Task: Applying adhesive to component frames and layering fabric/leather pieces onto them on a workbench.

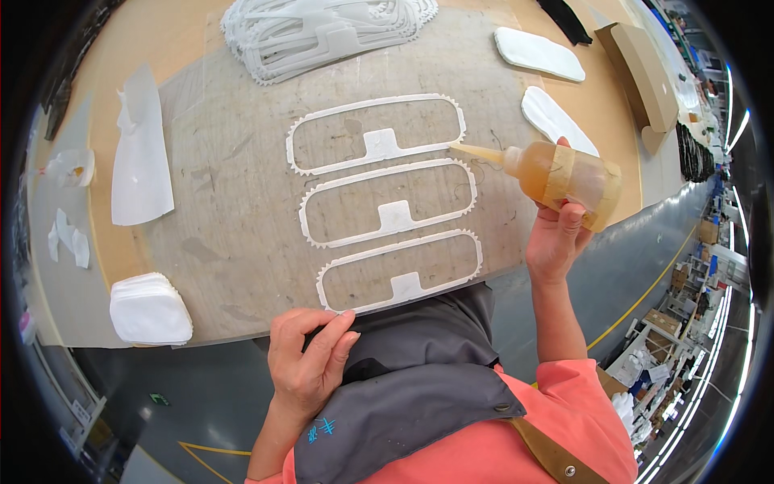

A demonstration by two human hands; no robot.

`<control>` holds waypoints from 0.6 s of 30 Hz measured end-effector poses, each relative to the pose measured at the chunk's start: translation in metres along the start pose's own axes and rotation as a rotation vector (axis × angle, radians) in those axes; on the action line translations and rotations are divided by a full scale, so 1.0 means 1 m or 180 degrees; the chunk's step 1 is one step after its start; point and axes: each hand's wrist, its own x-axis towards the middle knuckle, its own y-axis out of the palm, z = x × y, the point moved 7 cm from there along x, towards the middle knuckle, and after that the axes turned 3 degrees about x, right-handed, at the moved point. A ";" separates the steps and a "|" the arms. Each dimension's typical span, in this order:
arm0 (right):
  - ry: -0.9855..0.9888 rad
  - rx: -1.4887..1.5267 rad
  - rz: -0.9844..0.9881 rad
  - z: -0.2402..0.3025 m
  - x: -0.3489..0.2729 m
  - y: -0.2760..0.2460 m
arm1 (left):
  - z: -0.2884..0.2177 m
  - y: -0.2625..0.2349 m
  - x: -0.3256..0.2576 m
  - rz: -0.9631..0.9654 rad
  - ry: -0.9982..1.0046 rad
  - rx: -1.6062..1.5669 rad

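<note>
**Glue nozzle at the top frame, left hand steadying the bottom one**

The right hand (556, 238) is wrapped around a squeeze bottle of amber glue (564, 173), banded with brown tape and held tilted so its long nozzle points left. The nozzle tip meets the right end of the top frame (376, 133), one of three white foam frames with serrated outer edges lying in a column on the worn work board (226, 234). The middle frame (389, 203) lies just below the top one, and the bottom frame (401, 270) sits nearest the person, close to the board's near edge. Each frame is a rounded oblong outline with a small tab jutting inward from its lower side.

The left hand (310, 363) rests at the board's near edge, its thumb and forefinger pressed together on the lower left corner of the bottom frame, the other fingers curled under.

A heap of the same frames (322, 32) is stacked at the far side of the board. To the left lie a white sheet (141, 161) and a stack of white pads (149, 308); two white oval pads (538, 52) lie on the tabletop (621, 137) to the right, beside a cardboard piece (641, 73).
</note>
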 end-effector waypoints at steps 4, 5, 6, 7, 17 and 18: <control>0.0064 0.0031 0.0048 -0.003 -0.004 0.007 | 0.004 0.000 -0.004 0.0022 -0.0168 0.0018; 0.0077 0.0175 0.0077 -0.003 -0.005 0.010 | 0.004 0.000 -0.004 0.0023 -0.0176 0.0011; 0.0090 0.0313 0.0105 -0.003 -0.006 0.013 | 0.005 0.000 -0.004 0.0027 -0.0183 -0.0001; 0.0104 0.0451 0.0134 -0.003 -0.008 0.016 | 0.005 0.000 -0.004 0.0009 -0.0136 -0.0018; 0.0079 0.0120 0.0376 0.000 -0.015 0.054 | 0.012 -0.004 -0.006 -0.0105 -0.0073 -0.0124; 0.0087 0.0128 0.0410 0.000 -0.016 0.056 | 0.013 -0.005 -0.007 -0.0116 -0.0076 -0.0131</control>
